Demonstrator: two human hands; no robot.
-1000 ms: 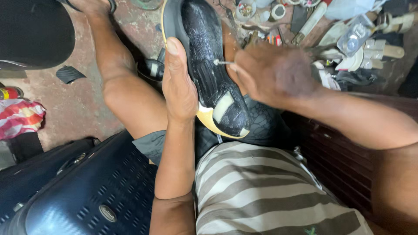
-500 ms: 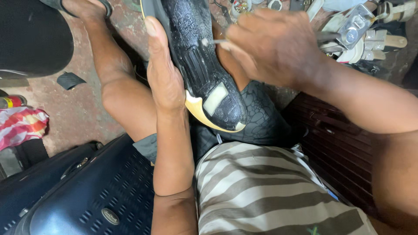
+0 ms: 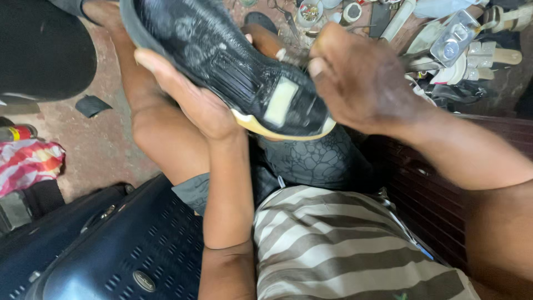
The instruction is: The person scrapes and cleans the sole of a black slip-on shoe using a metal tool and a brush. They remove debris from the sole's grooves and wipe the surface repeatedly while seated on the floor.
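Note:
A black shoe [image 3: 222,61] with a yellow-edged sole lies sole-up across my lap, its heel toward me. My left hand [image 3: 194,100] grips the shoe's side from below, thumb along the edge. My right hand [image 3: 361,83] is closed on a thin metal tool [image 3: 288,56] whose tip touches the sole near the shoe's far edge. Under the shoe rests a dark patterned cloth [image 3: 311,161] over my knee.
A dark blue hard suitcase [image 3: 111,250] stands at the lower left. A red-and-white striped cloth [image 3: 28,164] lies on the reddish floor at left. Tools, small tins and sandals [image 3: 488,55] are scattered at the top right. A dark wooden box [image 3: 427,194] sits at right.
The shoe has tilted so its sole faces up more flatly and fills more of the view. My right hand with the tool has shifted right along the sole's edge.

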